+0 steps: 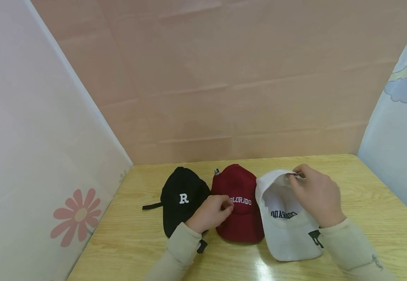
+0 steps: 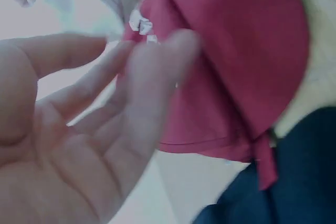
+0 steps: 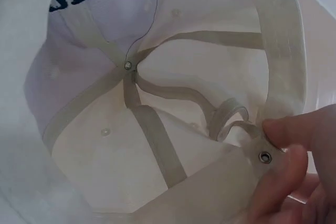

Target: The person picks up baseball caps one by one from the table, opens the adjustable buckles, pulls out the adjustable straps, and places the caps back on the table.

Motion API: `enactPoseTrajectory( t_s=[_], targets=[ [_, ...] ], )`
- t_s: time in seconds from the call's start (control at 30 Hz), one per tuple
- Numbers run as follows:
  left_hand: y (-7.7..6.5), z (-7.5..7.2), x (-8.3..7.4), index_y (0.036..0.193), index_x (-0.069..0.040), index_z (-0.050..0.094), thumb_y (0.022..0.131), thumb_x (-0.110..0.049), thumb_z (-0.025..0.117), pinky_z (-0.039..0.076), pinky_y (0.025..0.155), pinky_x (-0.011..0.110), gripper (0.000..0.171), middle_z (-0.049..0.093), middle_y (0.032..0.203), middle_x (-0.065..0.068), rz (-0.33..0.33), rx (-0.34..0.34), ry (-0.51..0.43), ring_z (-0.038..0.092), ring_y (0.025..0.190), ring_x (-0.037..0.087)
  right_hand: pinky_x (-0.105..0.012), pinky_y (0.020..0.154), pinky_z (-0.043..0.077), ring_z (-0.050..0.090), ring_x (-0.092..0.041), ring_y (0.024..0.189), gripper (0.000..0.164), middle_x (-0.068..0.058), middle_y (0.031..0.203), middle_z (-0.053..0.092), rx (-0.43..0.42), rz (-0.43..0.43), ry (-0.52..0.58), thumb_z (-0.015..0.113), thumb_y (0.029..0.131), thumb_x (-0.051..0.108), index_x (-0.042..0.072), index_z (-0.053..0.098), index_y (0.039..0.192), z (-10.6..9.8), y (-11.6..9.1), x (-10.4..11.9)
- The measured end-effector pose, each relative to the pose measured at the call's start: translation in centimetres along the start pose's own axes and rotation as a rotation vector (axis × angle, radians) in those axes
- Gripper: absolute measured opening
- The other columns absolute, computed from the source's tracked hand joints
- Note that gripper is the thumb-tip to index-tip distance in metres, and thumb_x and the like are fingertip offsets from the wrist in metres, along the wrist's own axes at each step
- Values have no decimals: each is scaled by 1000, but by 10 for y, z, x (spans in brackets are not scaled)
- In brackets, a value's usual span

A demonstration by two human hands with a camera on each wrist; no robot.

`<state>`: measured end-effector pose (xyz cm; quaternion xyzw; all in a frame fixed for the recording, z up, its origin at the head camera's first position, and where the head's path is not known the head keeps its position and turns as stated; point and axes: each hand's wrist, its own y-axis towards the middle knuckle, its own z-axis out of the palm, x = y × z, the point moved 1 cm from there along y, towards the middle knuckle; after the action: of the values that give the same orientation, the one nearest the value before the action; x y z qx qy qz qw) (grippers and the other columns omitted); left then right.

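A white cap [image 1: 293, 244] is tipped with its hollow inside facing me and its brim pointing down toward the near side. My right hand [image 1: 317, 195] pinches its back edge. In the right wrist view, thumb and fingers grip the band beside a metal eyelet [image 3: 265, 157], and a loop of strap [image 3: 231, 116] curls nearby. My left hand [image 1: 210, 212] hovers over a red cap [image 1: 240, 230] lettered in white, its fingers loosely bent with nothing between them. The left wrist view shows this hand [image 2: 73, 145] in front of the red cap [image 2: 247, 40].
A black cap [image 1: 175, 189] with a white R lies left of the red one, its strap [image 1: 152, 206] sticking out leftward. All three sit side by side on a wooden table [image 1: 119, 242]. Pale walls stand at both sides, with a pinkish backdrop [image 1: 231, 97] behind.
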<state>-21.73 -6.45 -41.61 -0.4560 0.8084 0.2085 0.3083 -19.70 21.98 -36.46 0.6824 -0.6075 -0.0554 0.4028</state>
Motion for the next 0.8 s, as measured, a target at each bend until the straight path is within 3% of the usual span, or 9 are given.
enactPoseTrajectory(
  t_s=[0.07, 0.2, 0.33, 0.43, 0.63, 0.8],
  targets=[
    [-2, -3, -9, 98, -7, 72, 98, -14, 63, 47, 65, 18, 11, 66, 83, -6, 52, -77, 33, 52, 69, 3, -33, 39, 34, 63, -30, 54, 10, -15, 90, 75, -18, -14, 0, 72, 85, 18, 9, 70, 91, -1, -1, 7],
    [-8, -10, -33, 100, -12, 73, 99, -18, 62, 48, 67, 18, 12, 66, 86, -9, 127, -197, 11, 52, 72, 3, -31, 36, 27, 54, -22, 44, 10, -9, 82, 75, -91, -63, -30, 72, 81, 21, 13, 72, 86, -2, -3, 21],
    [-11, -15, -56, 112, -14, 71, 96, -25, 67, 46, 63, 16, 19, 61, 83, -9, 230, -269, 11, 49, 69, 1, -28, 35, 23, 49, -18, 44, 13, -6, 69, 71, -136, -124, -61, 73, 78, 24, 12, 74, 83, -3, -3, 34],
    [-10, -18, -69, 124, -15, 68, 92, -28, 73, 43, 58, 13, 35, 57, 81, -7, 301, -315, 75, 47, 66, 0, -27, 36, 25, 49, -20, 51, 14, -4, 67, 70, -132, -150, -52, 76, 77, 24, 12, 75, 83, -1, -3, 43],
    [-3, -19, -79, 130, -17, 65, 87, -29, 79, 41, 58, 8, 47, 56, 87, -4, 340, -360, 187, 50, 68, 3, -36, 51, 41, 53, -24, 63, 13, -6, 76, 74, -158, -251, 30, 79, 73, 15, 6, 74, 82, 6, -5, 59],
    [0, -19, -74, 127, -19, 69, 87, -25, 79, 41, 58, 6, 41, 57, 90, -6, 338, -400, 271, 52, 67, 0, -37, 61, 48, 57, -21, 71, 14, -5, 80, 73, -140, -326, 118, 81, 73, 7, 6, 72, 83, 15, -9, 67]
  ],
)
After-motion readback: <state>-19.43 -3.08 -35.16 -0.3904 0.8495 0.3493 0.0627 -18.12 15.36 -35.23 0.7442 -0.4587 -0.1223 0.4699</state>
